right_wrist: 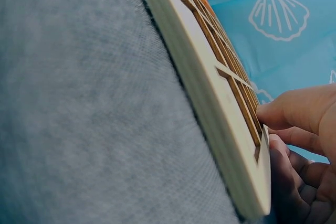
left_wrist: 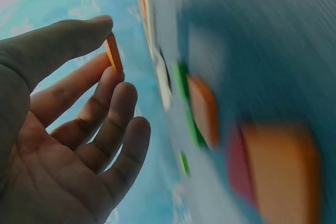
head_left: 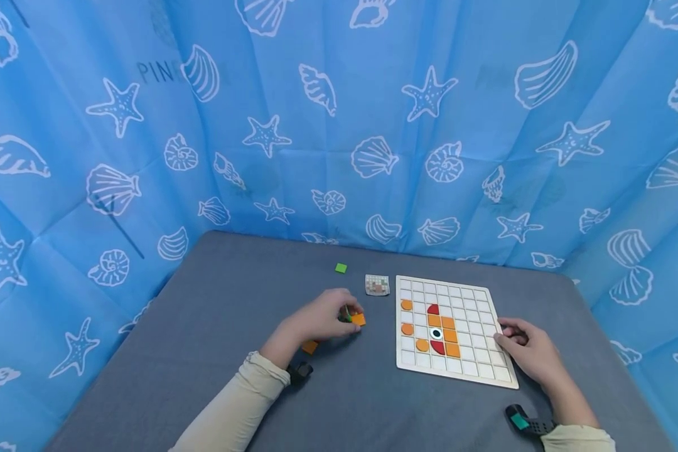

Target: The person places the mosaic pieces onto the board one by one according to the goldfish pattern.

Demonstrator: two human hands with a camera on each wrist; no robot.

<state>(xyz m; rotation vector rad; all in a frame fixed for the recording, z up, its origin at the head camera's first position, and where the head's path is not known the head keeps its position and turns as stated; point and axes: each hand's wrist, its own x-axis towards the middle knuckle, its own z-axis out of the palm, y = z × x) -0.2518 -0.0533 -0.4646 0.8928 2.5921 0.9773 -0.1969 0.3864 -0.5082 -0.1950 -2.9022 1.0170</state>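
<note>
Far L on the worktop (head_left: 248, 282): stray orange tile (head_left: 309, 346), partly hidden by the L wrist in the head view – sleeve or strap could drag it unnoticed.

L hand (head_left: 328, 314): thumb & fingertips pinch one thin orange tile (left_wrist: 113, 53), other fingers loosely spread, nothing else held. Only the tips have it, so it could prob. twist or drop if the pinch eases. Loose bits nr it, blurred in L wrist view: narrow green tile (left_wrist: 181, 80), second orange tile (left_wrist: 203, 109), red piece (left_wrist: 240, 174). A low sweep might scatter them.

Lone green tile (head_left: 341, 268) lies beyond the hand; small card (head_left: 377, 285) just beside the board – L hand could nudge or cover it if reaching across.

Board (head_left: 474, 317) lies on the worktop, w/ orange discs (head_left: 407, 305), half-round red piece (head_left: 433, 309), eye tile (head_left: 436, 333) & orange squares (head_left: 449, 322) in its cells. R hand (head_left: 528, 348) grips its R edge, thumb over the rim, fingers curled below it. Can't tell if that edge is raised. Too much lift or tug could tilt the board & slide pieces out, esp. as the cell ridges look shallow.
</note>
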